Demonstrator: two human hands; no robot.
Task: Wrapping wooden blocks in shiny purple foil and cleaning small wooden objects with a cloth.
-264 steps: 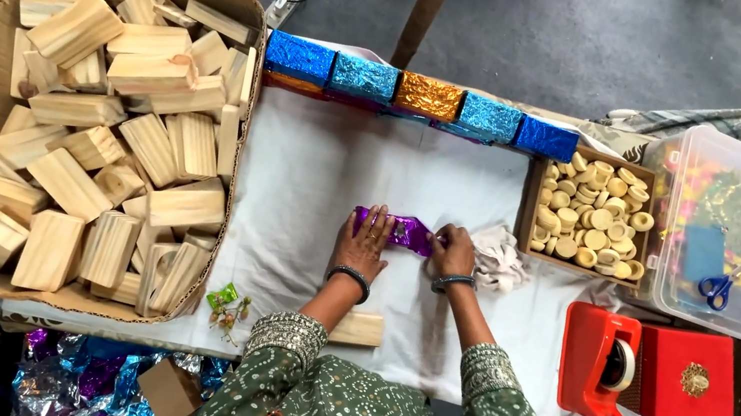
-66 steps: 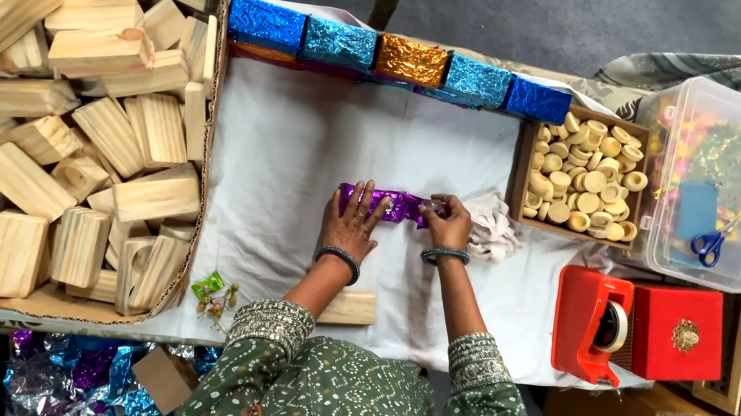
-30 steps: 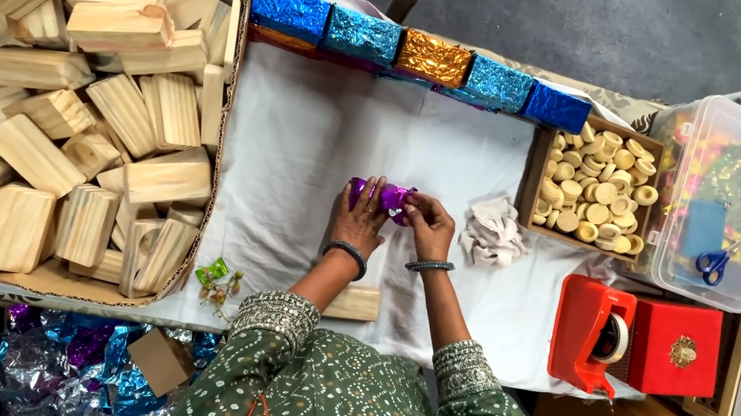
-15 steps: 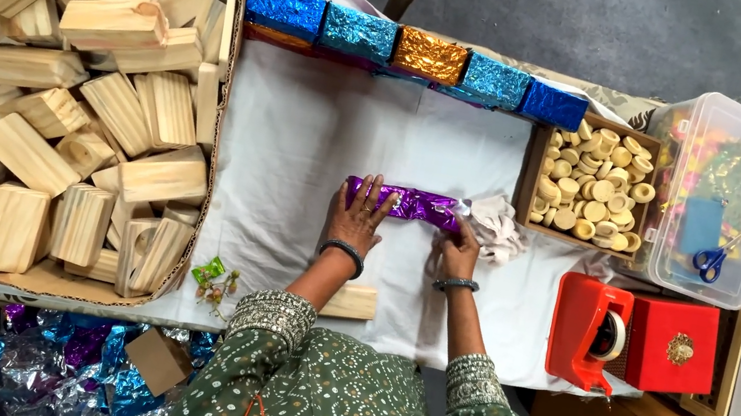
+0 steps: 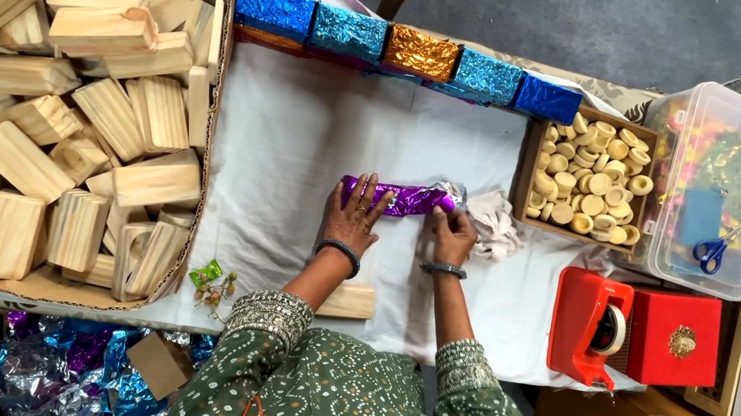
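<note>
While the far left is taken up by a big cardboard box crammed with pale wooden blocks, the actual work sits mid-bench on a white cloth. Just below the box's right corner lies a little green and yellow trinket, and a heap of shiny blue and purple foil shows under the bench edge. Moving over, the left hand lies flat with fingers spread, pressing down on the left part of a block wrapped in purple foil. A bare wooden block sits on the cloth between the two forearms. The right hand is curled at the block's right end, fingertips pinching the foil there, with a crumpled white scrap just beside it. Along the far edge of the cloth runs a row of foil-wrapped blocks, blue, teal, orange, teal, blue. Further right there's a wooden tray of small round wooden discs, then a clear plastic tub with blue-handled scissors inside. Nearer the person are a red tape dispenser and a red box with a gold ornament.
</note>
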